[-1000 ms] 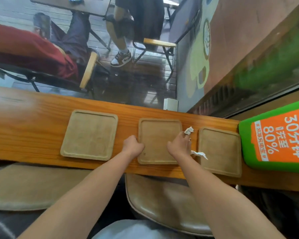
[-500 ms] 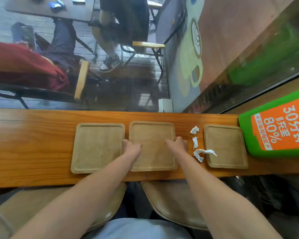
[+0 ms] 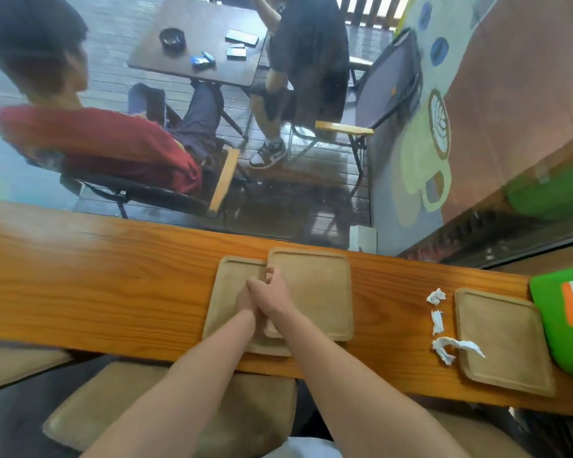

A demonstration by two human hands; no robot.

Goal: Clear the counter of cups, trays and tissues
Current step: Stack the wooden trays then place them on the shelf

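While the counter (image 3: 113, 292) ran left to right beneath a window, three trays and three scraps of tissue lay on its wood.

Upper tray (image 3: 318, 292): set near the middle of the counter, its far rim close to the counter's far edge, its left part lying over the right part of the lower tray (image 3: 225, 292).

Lower tray: flat on the wood, its near-right corner close to the counter's near edge.

Right hand (image 3: 273, 294): laid across the left rim of the upper tray, fingers curled round that rim.

Left hand (image 3: 244, 302): pressed against the right hand on its left side, above the lower tray and largely covered by the right hand. Whether its fingers gripped either tray could not be told. Both forearms came in over the near edge, side by side.

Right tray (image 3: 500, 342): alone toward the counter's right end, well apart from the stacked pair, its near rim just inside the counter's near edge and its right rim just beside a green sign (image 3: 556, 325) with an orange panel.

Tissues (image 3: 437, 321): three crumpled white pieces in a line from far to near, just beside the left rim of the right tray. The nearest piece (image 3: 444, 350) trailed a strip onto the near-left part of that tray.

Padded stools (image 3: 179, 408) stood below the near edge. Through the glass beyond the far edge, two people sat on chairs at a dark table (image 3: 196, 44) that carried small items.
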